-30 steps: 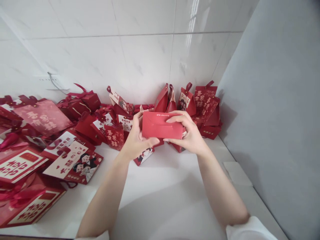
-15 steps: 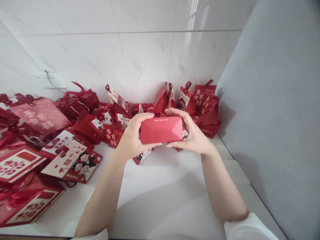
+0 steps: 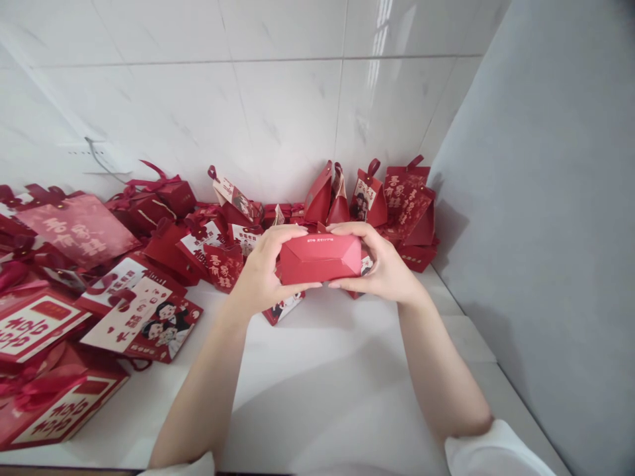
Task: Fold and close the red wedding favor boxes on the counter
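Observation:
Both my hands hold a small red paper box [image 3: 320,258] above the white table, its folded bottom turned toward me. My left hand [image 3: 262,274] grips its left end, thumb underneath and fingers over the top. My right hand [image 3: 384,268] clasps the right end the same way. Just behind and below the box lie more small red gift boxes [image 3: 282,307], partly hidden by my hands.
Many red gift bags and boxes [image 3: 124,311] are heaped over the left side and along the tiled back wall [image 3: 407,198]. A grey wall [image 3: 546,231] closes the right side. The white tabletop [image 3: 322,383] stretches beneath my forearms.
The red piece was a flat panel facing me; it has since been tipped and pressed into a box shape showing its folded bottom. My hands shifted slightly upward.

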A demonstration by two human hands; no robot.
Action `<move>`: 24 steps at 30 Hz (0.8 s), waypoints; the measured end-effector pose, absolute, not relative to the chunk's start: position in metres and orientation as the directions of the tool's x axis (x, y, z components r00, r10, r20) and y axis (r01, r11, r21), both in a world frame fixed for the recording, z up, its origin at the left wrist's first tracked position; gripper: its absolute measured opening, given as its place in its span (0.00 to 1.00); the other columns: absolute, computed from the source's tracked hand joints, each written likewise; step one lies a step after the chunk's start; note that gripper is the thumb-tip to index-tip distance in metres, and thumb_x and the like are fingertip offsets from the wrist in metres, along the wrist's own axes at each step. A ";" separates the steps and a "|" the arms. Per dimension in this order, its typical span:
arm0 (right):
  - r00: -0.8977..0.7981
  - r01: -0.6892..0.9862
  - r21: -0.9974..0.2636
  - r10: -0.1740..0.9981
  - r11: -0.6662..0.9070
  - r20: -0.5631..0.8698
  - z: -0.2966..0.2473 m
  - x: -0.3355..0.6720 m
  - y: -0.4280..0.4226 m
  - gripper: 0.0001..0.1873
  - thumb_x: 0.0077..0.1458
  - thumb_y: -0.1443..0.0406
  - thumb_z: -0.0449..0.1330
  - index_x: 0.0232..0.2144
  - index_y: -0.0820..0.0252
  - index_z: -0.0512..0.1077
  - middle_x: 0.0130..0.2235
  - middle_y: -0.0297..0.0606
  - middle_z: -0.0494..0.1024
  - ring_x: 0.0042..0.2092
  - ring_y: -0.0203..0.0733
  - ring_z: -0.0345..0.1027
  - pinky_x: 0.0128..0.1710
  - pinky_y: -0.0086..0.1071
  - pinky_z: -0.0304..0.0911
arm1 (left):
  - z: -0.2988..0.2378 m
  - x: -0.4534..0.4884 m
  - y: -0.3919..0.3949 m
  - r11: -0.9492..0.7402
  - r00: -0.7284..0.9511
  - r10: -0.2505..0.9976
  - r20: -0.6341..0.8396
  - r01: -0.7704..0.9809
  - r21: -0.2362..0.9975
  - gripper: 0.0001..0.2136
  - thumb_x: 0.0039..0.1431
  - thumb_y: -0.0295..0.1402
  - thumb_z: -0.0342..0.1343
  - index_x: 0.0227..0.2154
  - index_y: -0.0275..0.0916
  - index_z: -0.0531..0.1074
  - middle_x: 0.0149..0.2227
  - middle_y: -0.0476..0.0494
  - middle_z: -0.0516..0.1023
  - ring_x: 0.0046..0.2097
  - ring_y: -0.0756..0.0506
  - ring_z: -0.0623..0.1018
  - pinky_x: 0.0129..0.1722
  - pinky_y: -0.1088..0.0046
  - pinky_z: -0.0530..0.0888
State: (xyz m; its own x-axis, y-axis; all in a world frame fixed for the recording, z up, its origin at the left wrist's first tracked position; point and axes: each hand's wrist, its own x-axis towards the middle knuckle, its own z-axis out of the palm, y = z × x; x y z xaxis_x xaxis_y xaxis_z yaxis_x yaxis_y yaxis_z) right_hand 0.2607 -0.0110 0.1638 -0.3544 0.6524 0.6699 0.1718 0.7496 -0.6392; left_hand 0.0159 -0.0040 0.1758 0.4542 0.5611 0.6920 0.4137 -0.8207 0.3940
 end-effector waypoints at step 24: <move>-0.614 0.218 -0.360 0.414 0.907 0.672 0.174 0.235 -0.037 0.15 0.59 0.64 0.65 0.48 0.56 0.71 0.46 0.39 0.81 0.55 0.48 0.72 0.54 0.44 0.69 | 0.190 0.003 -0.003 0.121 0.216 0.974 -0.068 -0.244 0.962 0.19 0.45 0.34 0.70 0.42 0.41 0.76 0.43 0.44 0.82 0.38 0.43 0.81 0.32 0.73 0.77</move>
State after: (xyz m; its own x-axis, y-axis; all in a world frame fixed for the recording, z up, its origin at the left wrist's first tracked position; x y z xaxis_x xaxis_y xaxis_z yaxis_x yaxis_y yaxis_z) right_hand 0.2351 -0.0373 0.1745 -0.6138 0.4136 0.6724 0.2176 0.9074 -0.3595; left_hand 0.0029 -0.0034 0.1899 0.2158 0.9741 -0.0681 -0.2443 0.1213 0.9621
